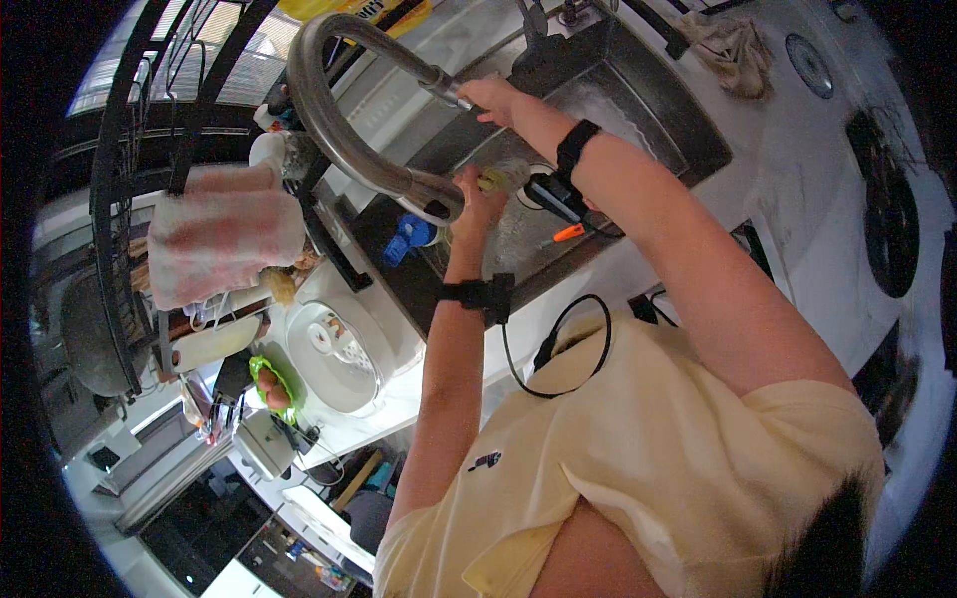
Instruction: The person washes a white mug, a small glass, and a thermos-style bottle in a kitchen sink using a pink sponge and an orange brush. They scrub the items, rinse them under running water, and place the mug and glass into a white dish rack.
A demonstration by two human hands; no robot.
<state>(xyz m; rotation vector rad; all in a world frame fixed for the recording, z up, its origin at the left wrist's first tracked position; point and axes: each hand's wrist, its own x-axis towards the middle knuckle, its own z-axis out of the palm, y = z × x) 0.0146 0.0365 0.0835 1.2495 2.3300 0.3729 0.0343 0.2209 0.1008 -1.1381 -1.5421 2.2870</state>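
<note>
A metal gooseneck faucet (336,142) arches over the dark sink (673,105). At the spout's end is my right hand (495,101), its fingers closed around the spray head (446,86). Below it, beside the faucet's base, my left hand (477,200) holds a clear container (508,176) with something yellow-green at its near end; blur hides its exact kind. An orange-handled utensil (568,233) lies in the sink near the front wall. A blue-topped item (407,239) stands left of my left hand. Black straps circle both wrists.
A pink-and-white towel (224,232) hangs from the black rack (112,187) on the left. Beside the sink stands a white basin (336,359); a green tray with eggs (273,389) is beyond it. A crumpled cloth (729,56) lies at the upper right.
</note>
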